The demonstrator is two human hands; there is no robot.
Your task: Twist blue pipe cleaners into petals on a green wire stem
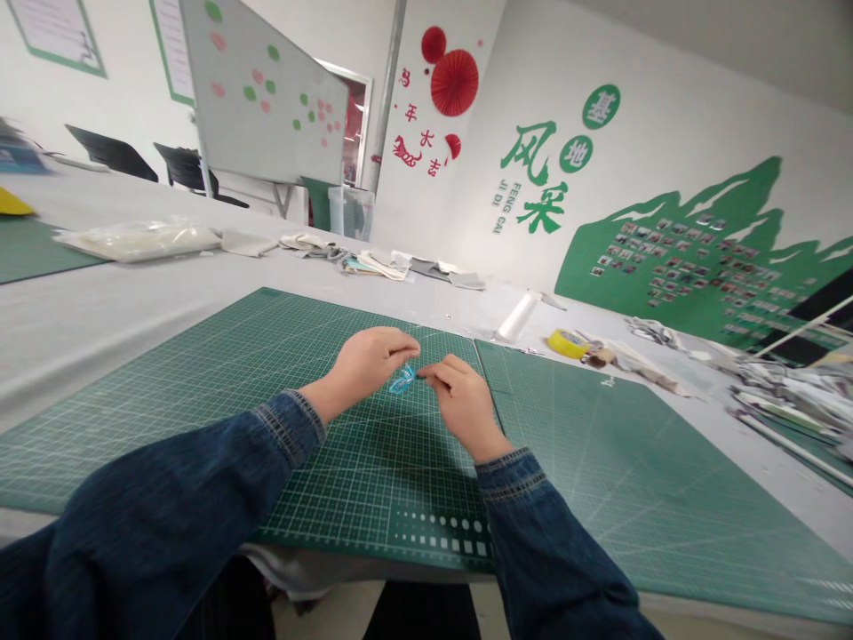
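A craft workshop or training room, long table (99, 329), green cutting mats (586, 462), fabric scraps (379, 264) on the far side, whiteboard (263, 93), black chairs (110, 151), photo-covered wall mural (686, 258) on the right

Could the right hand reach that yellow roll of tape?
Probably yes: only the flat green cutting mat lies between the right hand and the yellow roll of tape, though its fingers are pinching a small bright-blue object.

White walls (666, 107) met pale ceiling (753, 36). Right wall carried green mountain mural (673, 258) with photo grid (686, 267) and green characters (537, 178). Red paper fans (454, 82) hung beside grey metal pole (388, 89). Whiteboard (263, 93) dotted green and pink stood angled before doorway (356, 116). Clear plastic bin (350, 213) sat below. Black chairs (112, 153) far left, under green-bordered posters (57, 31).
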